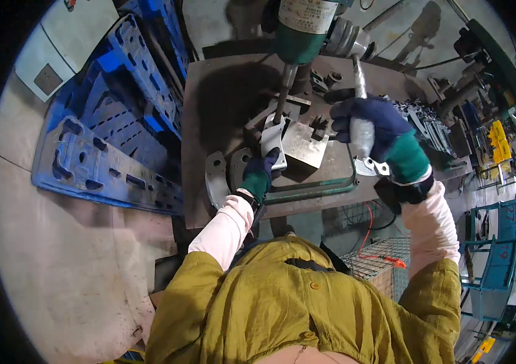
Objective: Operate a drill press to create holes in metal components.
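Note:
My left hand [260, 171], in a dark glove with a green cuff, is closed on the near end of a curved silvery metal bracket [273, 141]. The bracket lies against a steel block fixture [305, 144], beneath the tool [284, 91] of a green drill press [301, 42]. The tool's tip meets the bracket's far end; whether it has entered a hole I cannot tell. My gloved right hand [379, 124] wraps round the press's long, pale-wrapped lever [362, 136], which hangs down toward me. A small bracket with holes [372, 167] lies just below that hand.
Two curved metal plates [216, 176] lie left on the steel table [200, 115]. Many loose metal parts [424, 124] are piled at the right. Blue plastic pallets [109, 164] stand left of the table. A wire basket [385, 258] sits below its front edge.

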Available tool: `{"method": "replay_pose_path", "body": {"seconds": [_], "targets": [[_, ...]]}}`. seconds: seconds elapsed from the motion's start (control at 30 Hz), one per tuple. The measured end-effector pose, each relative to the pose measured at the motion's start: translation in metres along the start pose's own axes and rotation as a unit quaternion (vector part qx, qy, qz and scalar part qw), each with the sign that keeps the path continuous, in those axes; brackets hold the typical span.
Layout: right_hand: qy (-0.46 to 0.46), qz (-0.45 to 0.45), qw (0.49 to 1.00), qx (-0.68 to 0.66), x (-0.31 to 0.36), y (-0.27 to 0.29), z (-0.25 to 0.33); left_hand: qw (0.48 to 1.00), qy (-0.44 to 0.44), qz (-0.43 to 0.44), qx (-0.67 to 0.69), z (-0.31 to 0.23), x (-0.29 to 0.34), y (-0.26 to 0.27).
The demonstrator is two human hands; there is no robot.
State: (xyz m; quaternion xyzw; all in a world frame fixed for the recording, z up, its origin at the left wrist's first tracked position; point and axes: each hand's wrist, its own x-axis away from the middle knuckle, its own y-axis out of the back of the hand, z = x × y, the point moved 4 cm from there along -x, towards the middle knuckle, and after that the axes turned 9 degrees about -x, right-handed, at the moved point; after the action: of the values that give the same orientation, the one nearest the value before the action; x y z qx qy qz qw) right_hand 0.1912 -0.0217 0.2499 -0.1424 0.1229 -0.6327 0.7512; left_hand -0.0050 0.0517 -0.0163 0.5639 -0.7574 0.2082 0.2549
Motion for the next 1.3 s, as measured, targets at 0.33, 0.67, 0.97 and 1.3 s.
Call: {"method": "replay_pose_path", "body": {"seconds": [0.33, 0.67, 0.97, 1.3], "targets": [[0.081, -0.347, 0.907, 0.225, -0.043, 0.048, -0.061, 0.97, -0.022, -0.09, -0.226, 0.01, -0.02, 0.011], [0.207, -0.43, 0.738, 0.477, -0.055, 0.087, -0.073, 0.962, -0.056, -0.085, -0.253, -0.002, -0.003, 0.005], [0.332, -0.408, 0.669, 0.525, -0.068, 0.083, -0.069, 0.956, -0.007, -0.078, -0.282, -0.012, 0.009, 0.012], [0.336, -0.449, 0.577, 0.595, -0.075, 0.091, -0.073, 0.983, -0.017, 0.006, -0.182, -0.023, 0.024, 0.009]]}}
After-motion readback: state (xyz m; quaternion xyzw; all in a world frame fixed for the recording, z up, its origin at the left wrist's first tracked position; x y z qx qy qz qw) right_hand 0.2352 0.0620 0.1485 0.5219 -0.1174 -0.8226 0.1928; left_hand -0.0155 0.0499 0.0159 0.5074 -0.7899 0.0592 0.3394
